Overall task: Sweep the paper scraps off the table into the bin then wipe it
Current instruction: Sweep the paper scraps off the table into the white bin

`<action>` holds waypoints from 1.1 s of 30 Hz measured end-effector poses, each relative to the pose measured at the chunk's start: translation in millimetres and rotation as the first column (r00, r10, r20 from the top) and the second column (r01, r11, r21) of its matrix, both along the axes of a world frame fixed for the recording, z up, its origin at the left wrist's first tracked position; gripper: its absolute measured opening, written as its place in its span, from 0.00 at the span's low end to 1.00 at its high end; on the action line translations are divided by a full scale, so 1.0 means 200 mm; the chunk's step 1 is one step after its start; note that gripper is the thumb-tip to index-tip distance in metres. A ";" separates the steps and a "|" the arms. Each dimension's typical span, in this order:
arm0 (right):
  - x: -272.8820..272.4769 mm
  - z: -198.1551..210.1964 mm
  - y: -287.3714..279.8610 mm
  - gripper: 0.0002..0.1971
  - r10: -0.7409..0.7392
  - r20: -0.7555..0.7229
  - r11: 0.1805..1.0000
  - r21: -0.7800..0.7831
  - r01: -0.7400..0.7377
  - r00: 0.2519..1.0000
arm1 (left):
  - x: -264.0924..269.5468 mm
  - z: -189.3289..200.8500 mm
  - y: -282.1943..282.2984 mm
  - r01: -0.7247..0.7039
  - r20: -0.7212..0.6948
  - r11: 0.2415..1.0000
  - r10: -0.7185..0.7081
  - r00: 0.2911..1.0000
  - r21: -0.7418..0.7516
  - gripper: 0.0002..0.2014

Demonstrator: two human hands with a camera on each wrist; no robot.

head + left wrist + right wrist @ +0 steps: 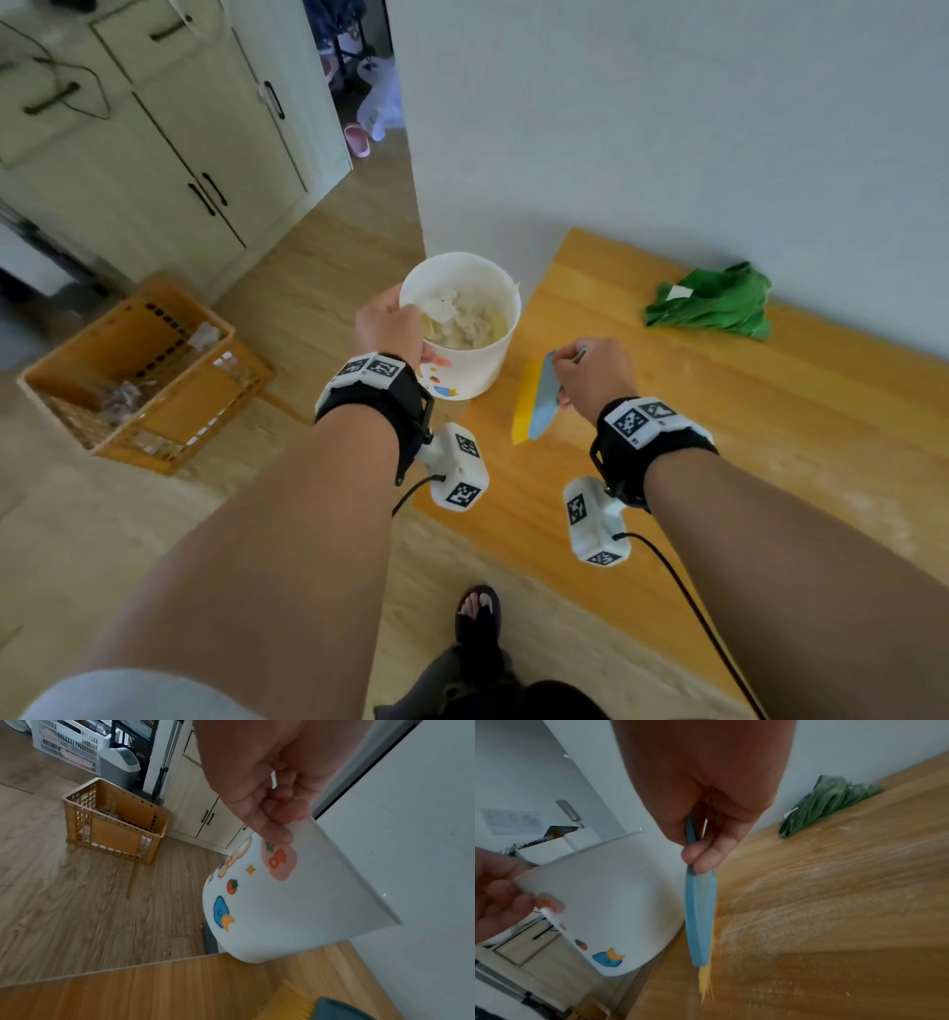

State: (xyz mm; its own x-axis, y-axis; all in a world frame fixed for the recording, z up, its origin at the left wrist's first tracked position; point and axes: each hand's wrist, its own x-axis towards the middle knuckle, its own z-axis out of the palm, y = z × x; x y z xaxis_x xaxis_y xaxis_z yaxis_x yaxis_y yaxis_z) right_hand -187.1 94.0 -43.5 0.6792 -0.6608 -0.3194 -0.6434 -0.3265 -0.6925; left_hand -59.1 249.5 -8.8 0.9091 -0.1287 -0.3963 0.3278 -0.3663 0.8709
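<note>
My left hand (395, 329) (272, 805) pinches the rim of a white bin (464, 329) (282, 902) (608, 902) with cartoon stickers, held just off the left edge of the wooden table (719, 437). Crumpled paper scraps (462, 316) fill the bin. My right hand (590, 375) (703, 833) grips a small blue brush (543, 398) (700, 912) with yellow bristles (526, 406) (707, 981); the bristles touch the tabletop beside the bin. A green cloth (711, 303) (824, 801) lies crumpled by the wall at the table's far side.
An orange plastic crate (138, 370) (115, 821) stands on the wood floor to the left. Cream cabinets (169, 144) line the far left. A white wall (667, 128) borders the table. My sandalled foot (477, 611) is below the table edge.
</note>
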 end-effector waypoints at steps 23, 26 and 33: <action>-0.51 0.13 -0.38 0.10 -0.326 0.054 0.942 -0.059 0.329 0.944 | -0.18 -0.01 -0.45 0.227 -0.032 0.965 -0.233 0.972 -0.134 0.29; -0.44 0.05 -0.35 0.09 -0.328 0.064 0.943 0.078 0.323 0.943 | -0.20 -0.05 -0.43 0.223 -0.037 0.965 -0.231 0.972 -0.140 0.31; -0.60 -0.05 -0.46 0.14 -0.327 -0.090 0.944 -0.087 0.319 0.941 | -0.28 -0.06 -0.48 0.192 -0.028 0.975 -0.196 0.980 -0.112 0.29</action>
